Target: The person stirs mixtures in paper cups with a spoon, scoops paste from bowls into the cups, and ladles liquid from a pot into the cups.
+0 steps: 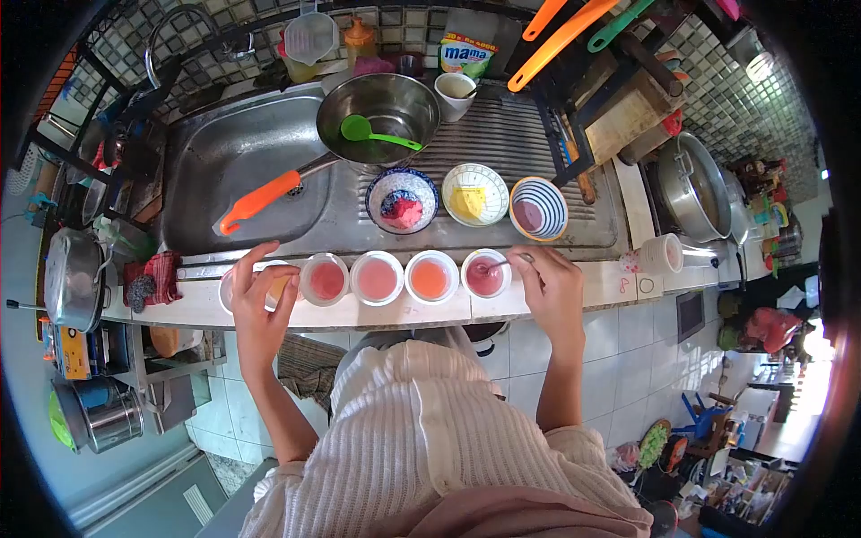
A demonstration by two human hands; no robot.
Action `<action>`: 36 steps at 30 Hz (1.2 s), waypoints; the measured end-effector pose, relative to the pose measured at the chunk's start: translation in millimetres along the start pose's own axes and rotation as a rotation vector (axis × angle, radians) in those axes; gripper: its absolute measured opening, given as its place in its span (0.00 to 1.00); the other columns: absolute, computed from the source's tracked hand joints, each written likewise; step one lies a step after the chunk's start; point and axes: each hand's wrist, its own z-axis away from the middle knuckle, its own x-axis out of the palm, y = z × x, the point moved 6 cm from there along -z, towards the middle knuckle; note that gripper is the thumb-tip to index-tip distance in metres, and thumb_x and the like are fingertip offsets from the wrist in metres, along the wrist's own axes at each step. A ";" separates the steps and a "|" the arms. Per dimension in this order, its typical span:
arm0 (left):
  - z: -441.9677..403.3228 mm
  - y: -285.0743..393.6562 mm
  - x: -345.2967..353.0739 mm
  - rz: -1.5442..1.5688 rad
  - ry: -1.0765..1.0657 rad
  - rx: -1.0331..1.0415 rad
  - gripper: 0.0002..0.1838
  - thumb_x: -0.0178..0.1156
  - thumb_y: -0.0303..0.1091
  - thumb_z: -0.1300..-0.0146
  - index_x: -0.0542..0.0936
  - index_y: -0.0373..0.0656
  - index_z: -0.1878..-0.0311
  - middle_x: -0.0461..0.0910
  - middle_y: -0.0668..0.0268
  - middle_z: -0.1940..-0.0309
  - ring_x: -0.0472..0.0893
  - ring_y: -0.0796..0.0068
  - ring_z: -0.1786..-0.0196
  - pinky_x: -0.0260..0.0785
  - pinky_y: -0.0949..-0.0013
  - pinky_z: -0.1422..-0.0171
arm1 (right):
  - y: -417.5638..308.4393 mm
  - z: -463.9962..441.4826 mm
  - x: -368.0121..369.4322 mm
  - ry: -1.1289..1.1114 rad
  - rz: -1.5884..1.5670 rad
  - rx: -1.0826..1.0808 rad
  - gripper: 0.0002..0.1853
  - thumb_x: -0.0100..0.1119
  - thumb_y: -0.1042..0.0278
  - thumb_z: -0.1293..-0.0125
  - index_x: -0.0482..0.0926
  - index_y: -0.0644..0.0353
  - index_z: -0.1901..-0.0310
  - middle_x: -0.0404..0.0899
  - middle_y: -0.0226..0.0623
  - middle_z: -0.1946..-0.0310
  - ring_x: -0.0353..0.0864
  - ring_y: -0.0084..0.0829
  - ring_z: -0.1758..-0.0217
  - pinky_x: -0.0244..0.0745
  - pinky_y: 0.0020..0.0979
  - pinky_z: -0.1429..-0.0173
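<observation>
My right hand (549, 291) pinches the handle of a small spoon (496, 264). Its other end is in a white cup of dark pink liquid (485, 278). At the left end of the row, my left hand (259, 305) hovers over or touches a cup with orange contents (277, 287), fingers apart. It partly hides that cup and another pale one. Between my hands stand a cup of red liquid (325, 281), a cup of pink liquid (377, 279) and a cup of orange liquid (431, 278).
Behind the cups are bowls with pink powder (401, 212), yellow powder (467, 203) and purple contents (528, 215). An orange-handled pan (381, 100) holding a green ladle (357, 128) straddles the sink (206, 170). Stacked paper cups (662, 255) stand right; a red cloth (161, 276) lies left.
</observation>
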 end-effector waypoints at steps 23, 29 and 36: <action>-0.1 -3.2 1.9 0.039 0.017 -0.005 0.04 0.61 0.25 0.46 0.81 0.41 0.66 0.74 0.63 0.49 0.73 0.64 0.48 0.65 0.64 0.50 | 0.2 0.1 -1.8 -0.008 0.018 0.002 0.05 0.58 0.73 0.43 0.80 0.64 0.66 0.81 0.39 0.71 0.80 0.37 0.69 0.72 0.29 0.63; -1.3 -0.6 2.0 0.017 0.018 0.011 0.04 0.61 0.24 0.47 0.81 0.40 0.67 0.74 0.62 0.49 0.74 0.63 0.49 0.65 0.64 0.50 | 1.6 1.3 0.4 -0.078 -0.010 0.034 0.05 0.58 0.73 0.42 0.80 0.64 0.66 0.81 0.40 0.70 0.80 0.37 0.69 0.72 0.29 0.63; -1.0 -1.6 2.1 0.021 0.016 -0.005 0.04 0.61 0.24 0.47 0.80 0.39 0.67 0.74 0.61 0.49 0.74 0.63 0.49 0.65 0.63 0.49 | 1.5 3.8 6.3 -0.150 -0.073 -0.061 0.04 0.58 0.71 0.43 0.80 0.60 0.67 0.81 0.39 0.71 0.80 0.39 0.71 0.74 0.32 0.66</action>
